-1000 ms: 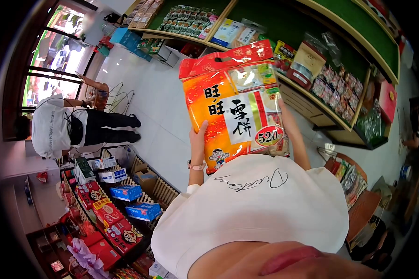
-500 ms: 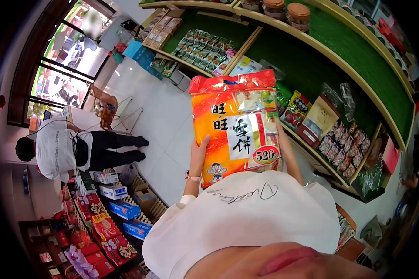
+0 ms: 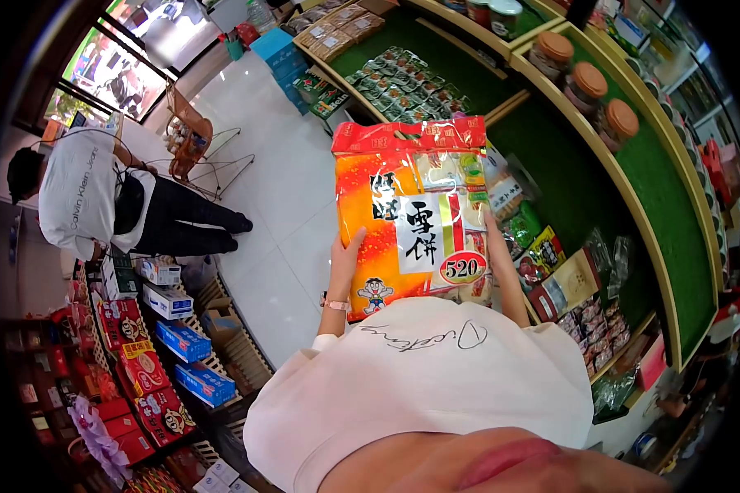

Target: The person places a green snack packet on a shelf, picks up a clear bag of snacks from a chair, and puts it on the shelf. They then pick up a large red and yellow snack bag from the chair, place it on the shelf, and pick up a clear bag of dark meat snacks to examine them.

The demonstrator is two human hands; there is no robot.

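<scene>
Orange-and-red plastic snack bag [image 3: 411,218] is clamped at its left edge by the left hand [image 3: 345,253]; the right hand [image 3: 492,230] has its fingers hidden behind the right edge, grip not tellable; white tiled floor [image 3: 279,189] is left open.

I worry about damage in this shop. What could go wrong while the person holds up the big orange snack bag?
1. The large orange and red plastic snack bag is held only at its side edges by the left hand and right hand; it may slip.
2. The raised bag hides part of the green-lined wooden shelf, so it might knock the small packets there.
</scene>
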